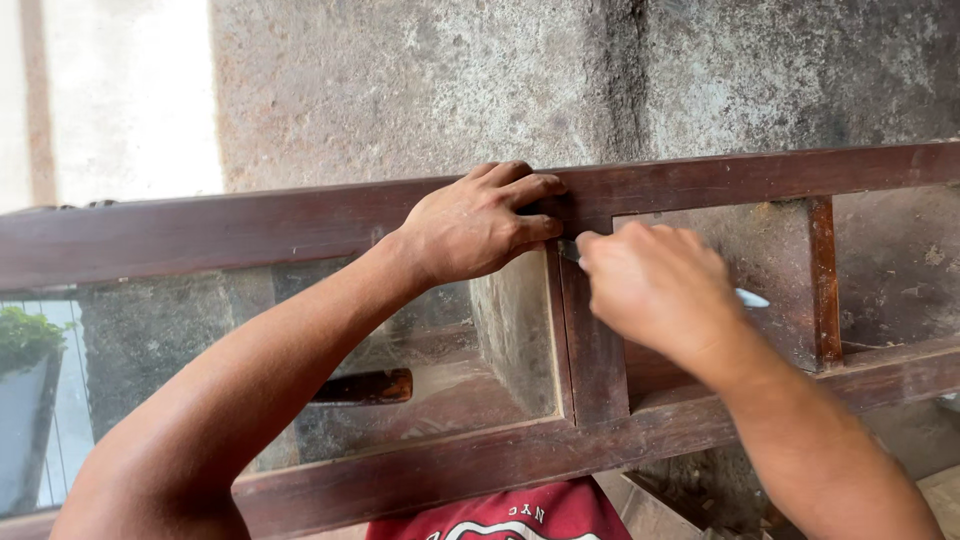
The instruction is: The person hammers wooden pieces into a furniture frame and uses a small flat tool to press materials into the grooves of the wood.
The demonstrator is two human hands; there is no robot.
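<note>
A dark brown wooden window frame [250,225] with glass panes stretches across the view. My left hand [480,222] grips its top rail, fingers hooked over the edge by the upright bar [592,350]. My right hand [655,285] is closed on a thin pale tool [752,298]. One end of the tool sticks out to the right of the fist. Its other end touches the frame at the joint of top rail and upright bar, just below my left fingers.
Behind the frame stands a rough grey concrete wall [420,90]. A glass pane [420,340] at left reflects the wall and a green plant [28,335]. My red shirt [520,515] shows below the bottom rail. Concrete floor lies at lower right.
</note>
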